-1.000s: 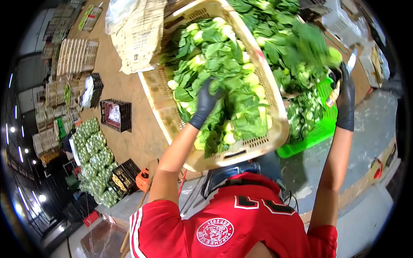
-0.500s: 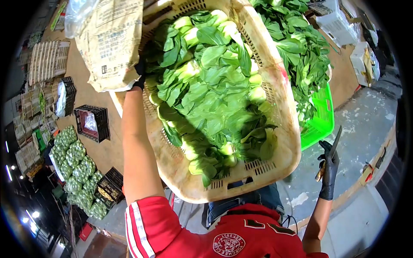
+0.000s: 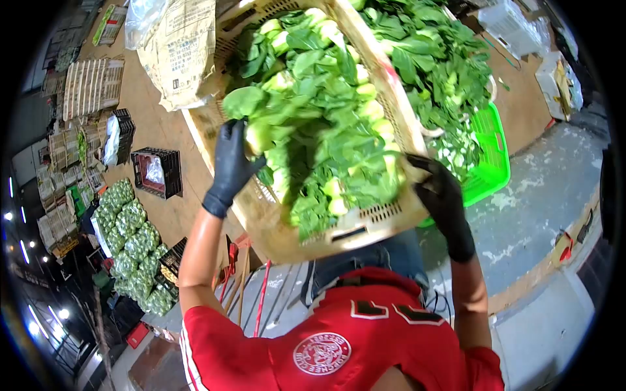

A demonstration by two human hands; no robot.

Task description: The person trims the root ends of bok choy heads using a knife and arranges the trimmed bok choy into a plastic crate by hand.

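My left hand [image 3: 231, 166], in a black glove, reaches over the left side of a worn cream plastic crate [image 3: 287, 246]. Its thumb and fingers close round the pale base of a bok choy [image 3: 259, 133], slightly blurred. More bok choy [image 3: 305, 65] fills the crate, with pale bases lined along its right wall and a dark shadow across the middle. At the crate's right rim is my right hand [image 3: 447, 202], also black-gloved, its fingers bent against the edge. Whether a knife is still in it, I cannot make out.
Loose greens [image 3: 443, 58] are heaped to the right, partly above a bright green crate [image 3: 499, 156]. Brown paper [image 3: 179, 58] lies against the crate's left corner. Further left are a black crate [image 3: 156, 171] and bagged green vegetables [image 3: 134, 234]. White boxes [image 3: 512, 29] stand at upper right.
My left hand has come out from beside the paper and taken a bok choy. My right hand, which held a knife out to the right, has moved in to the crate's rim.
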